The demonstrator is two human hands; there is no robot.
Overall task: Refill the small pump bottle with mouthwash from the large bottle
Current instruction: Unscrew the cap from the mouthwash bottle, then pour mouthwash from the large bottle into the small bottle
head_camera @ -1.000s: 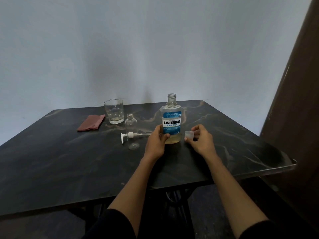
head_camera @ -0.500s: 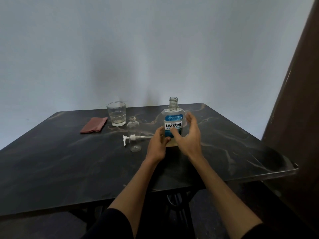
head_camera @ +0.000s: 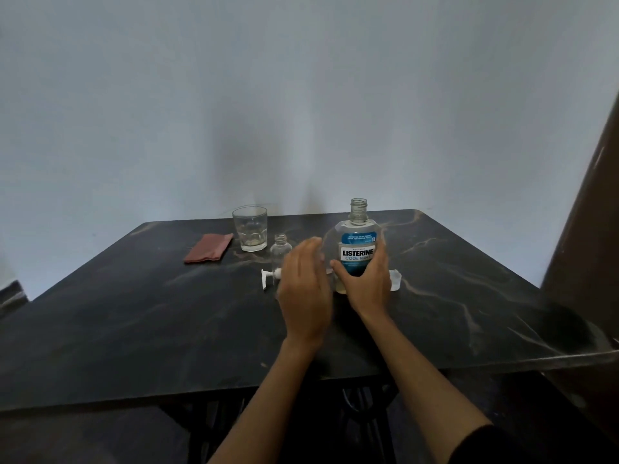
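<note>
The large mouthwash bottle (head_camera: 358,244) stands uncapped on the dark table (head_camera: 134,329), with a little yellowish liquid at its bottom. My right hand (head_camera: 366,283) is wrapped around its lower front. Its clear cap (head_camera: 395,279) lies on the table just right of that hand. The small clear bottle (head_camera: 280,251) stands open to the left of the large one. Its white pump head (head_camera: 268,276) lies on the table beside it. My left hand (head_camera: 304,289) hovers open, blurred, in front of the small bottle and hides its lower part.
A drinking glass (head_camera: 250,227) stands at the back, left of the small bottle, with a folded reddish cloth (head_camera: 209,247) further left. A brown door or panel (head_camera: 589,229) rises along the right side. The table's front edge runs below my forearms.
My left hand let go of the large bottle and moved left, in front of the small bottle. My right hand set the cap down and closed around the large bottle.
</note>
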